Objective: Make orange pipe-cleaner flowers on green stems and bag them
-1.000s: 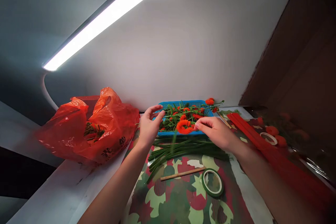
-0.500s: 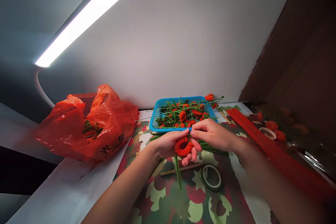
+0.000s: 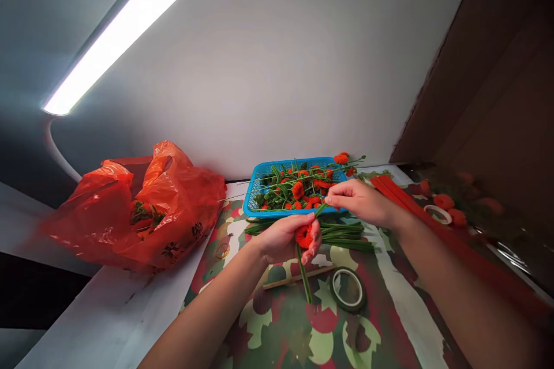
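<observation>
My left hand (image 3: 289, 237) is curled around an orange-red fuzzy ring-shaped flower (image 3: 304, 235), its fingers closed on it. A green pipe cleaner (image 3: 304, 277) hangs down below that flower. At the upper right, my right hand (image 3: 357, 199) pinches the tip of a green fuzzy strand (image 3: 321, 209) that rises from my left thumb. Whether both green pieces are one strand is hidden by the hand. Under and beside my hands lies a bundle of green pipe cleaners (image 3: 346, 236). A roll of green tape (image 3: 358, 298) and a thin wooden stick (image 3: 281, 283) rest on the camouflage mat (image 3: 277, 340).
A blue basket (image 3: 250, 202) with orange flowers and green stems stands behind my hands. On the left sits a red plastic bag (image 3: 190, 202). Red pipe cleaners (image 3: 398, 199) and a white tape ring (image 3: 438, 214) lie right. A bright lamp (image 3: 130, 29) hangs overhead.
My right hand has moved up and right, away from my left, drawing the green strand out. My left fingers have curled further over the flower. The view has shifted slightly.
</observation>
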The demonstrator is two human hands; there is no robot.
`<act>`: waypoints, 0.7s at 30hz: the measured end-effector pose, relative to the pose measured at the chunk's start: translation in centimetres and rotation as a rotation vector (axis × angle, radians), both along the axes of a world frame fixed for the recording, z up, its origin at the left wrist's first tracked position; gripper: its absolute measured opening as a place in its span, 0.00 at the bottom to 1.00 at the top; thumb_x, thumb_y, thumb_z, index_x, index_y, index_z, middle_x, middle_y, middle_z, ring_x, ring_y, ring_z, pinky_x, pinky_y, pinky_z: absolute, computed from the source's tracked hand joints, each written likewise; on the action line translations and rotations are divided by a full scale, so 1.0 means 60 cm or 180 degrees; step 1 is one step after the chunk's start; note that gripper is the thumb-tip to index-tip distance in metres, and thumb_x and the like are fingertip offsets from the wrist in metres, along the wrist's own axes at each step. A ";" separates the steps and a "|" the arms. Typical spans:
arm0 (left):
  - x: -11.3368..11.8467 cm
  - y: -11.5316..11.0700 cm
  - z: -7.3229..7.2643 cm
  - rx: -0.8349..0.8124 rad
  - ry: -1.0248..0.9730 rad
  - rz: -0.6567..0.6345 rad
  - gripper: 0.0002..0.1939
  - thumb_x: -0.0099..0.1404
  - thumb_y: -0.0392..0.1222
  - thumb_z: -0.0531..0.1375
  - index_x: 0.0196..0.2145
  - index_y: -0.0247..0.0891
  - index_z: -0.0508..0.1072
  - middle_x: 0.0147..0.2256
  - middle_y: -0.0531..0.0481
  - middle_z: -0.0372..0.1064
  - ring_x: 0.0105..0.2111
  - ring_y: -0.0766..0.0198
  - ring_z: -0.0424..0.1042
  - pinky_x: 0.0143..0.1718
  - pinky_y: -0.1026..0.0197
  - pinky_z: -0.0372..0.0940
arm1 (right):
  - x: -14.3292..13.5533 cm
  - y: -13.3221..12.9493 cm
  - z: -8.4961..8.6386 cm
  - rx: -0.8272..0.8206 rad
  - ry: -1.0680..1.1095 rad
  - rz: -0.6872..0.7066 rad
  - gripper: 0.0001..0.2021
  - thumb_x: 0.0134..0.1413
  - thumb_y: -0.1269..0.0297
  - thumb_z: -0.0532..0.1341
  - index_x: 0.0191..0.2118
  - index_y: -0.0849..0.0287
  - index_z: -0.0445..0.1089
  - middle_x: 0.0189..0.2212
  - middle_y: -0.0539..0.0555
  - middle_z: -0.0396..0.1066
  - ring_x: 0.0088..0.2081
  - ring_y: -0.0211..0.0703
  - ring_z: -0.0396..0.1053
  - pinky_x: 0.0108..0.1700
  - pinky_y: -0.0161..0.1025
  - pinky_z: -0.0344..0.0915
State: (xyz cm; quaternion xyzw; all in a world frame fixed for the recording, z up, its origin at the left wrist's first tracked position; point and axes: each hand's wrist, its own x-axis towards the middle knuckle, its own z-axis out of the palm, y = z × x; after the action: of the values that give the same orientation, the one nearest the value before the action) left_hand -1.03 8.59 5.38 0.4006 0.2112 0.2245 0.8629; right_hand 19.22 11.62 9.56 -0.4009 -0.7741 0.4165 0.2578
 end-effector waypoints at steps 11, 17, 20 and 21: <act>0.005 -0.004 0.001 -0.0041 0.0203 0.0007 0.20 0.62 0.54 0.56 0.28 0.31 0.72 0.20 0.49 0.70 0.15 0.67 0.68 0.18 0.67 0.61 | 0.027 0.017 0.004 0.0090 0.0132 -0.0091 0.17 0.53 0.55 0.55 0.19 0.59 0.57 0.19 0.46 0.51 0.25 0.35 0.50 0.28 0.36 0.47; 0.012 -0.008 0.010 0.0174 0.0276 0.0977 0.19 0.60 0.51 0.61 0.42 0.34 0.73 0.34 0.45 0.75 0.25 0.65 0.73 0.27 0.63 0.67 | 0.025 0.010 0.012 0.0096 0.0266 -0.0408 0.17 0.51 0.54 0.53 0.19 0.58 0.57 0.19 0.46 0.51 0.23 0.35 0.49 0.27 0.36 0.47; 0.016 -0.009 0.009 0.0582 0.0513 0.1689 0.13 0.58 0.46 0.64 0.38 0.36 0.73 0.35 0.47 0.73 0.31 0.65 0.72 0.32 0.63 0.68 | 0.029 0.008 0.019 0.0129 0.0243 -0.0497 0.16 0.51 0.55 0.54 0.18 0.59 0.58 0.18 0.46 0.53 0.23 0.35 0.50 0.28 0.36 0.48; 0.017 -0.010 0.008 0.0741 0.0597 0.1854 0.12 0.58 0.46 0.64 0.36 0.36 0.73 0.34 0.48 0.73 0.32 0.65 0.72 0.33 0.64 0.67 | 0.030 0.006 0.022 0.0134 0.0236 -0.0476 0.17 0.51 0.55 0.54 0.18 0.59 0.58 0.18 0.46 0.53 0.23 0.35 0.50 0.28 0.36 0.48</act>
State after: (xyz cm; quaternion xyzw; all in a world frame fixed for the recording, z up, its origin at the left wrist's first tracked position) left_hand -0.04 8.00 5.89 0.4382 0.3684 0.4466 0.6876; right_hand 21.03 11.99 10.86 -0.4363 -0.7406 0.3943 0.3252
